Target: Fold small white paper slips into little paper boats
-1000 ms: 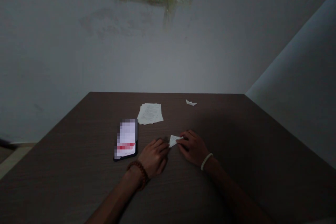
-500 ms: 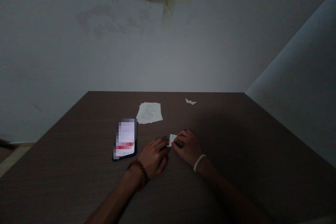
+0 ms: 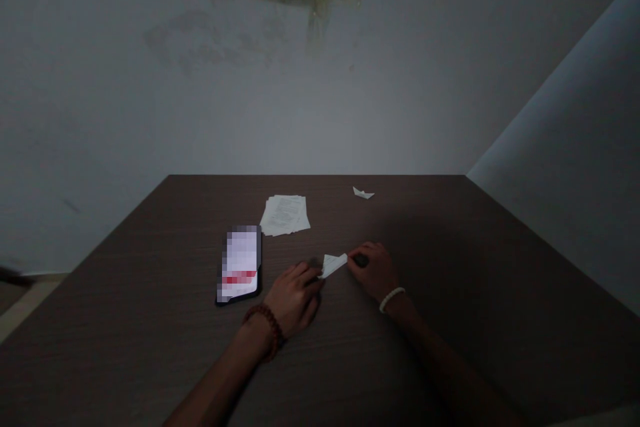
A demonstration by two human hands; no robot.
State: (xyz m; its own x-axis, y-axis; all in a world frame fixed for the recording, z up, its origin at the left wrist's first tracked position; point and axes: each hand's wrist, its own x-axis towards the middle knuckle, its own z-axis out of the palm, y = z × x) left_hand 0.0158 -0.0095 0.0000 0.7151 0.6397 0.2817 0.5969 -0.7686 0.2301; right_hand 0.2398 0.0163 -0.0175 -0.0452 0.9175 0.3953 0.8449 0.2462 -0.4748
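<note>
white, folded paper [image 3: 333, 266] lies on the dark-brown bench [image 3: 325, 373] between the unclenched left hand [image 3: 294, 297], pressing one end, and right hand [image 3: 376, 272], pinching the other; steady, light tension should keep creases crisp.

Dim room, soft shadow at right, slight blur, glowing screen [image 3: 241, 260]

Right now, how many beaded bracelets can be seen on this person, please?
2: the brown beaded bracelet on the left wrist, and the white beaded bracelet on the right wrist.
</note>
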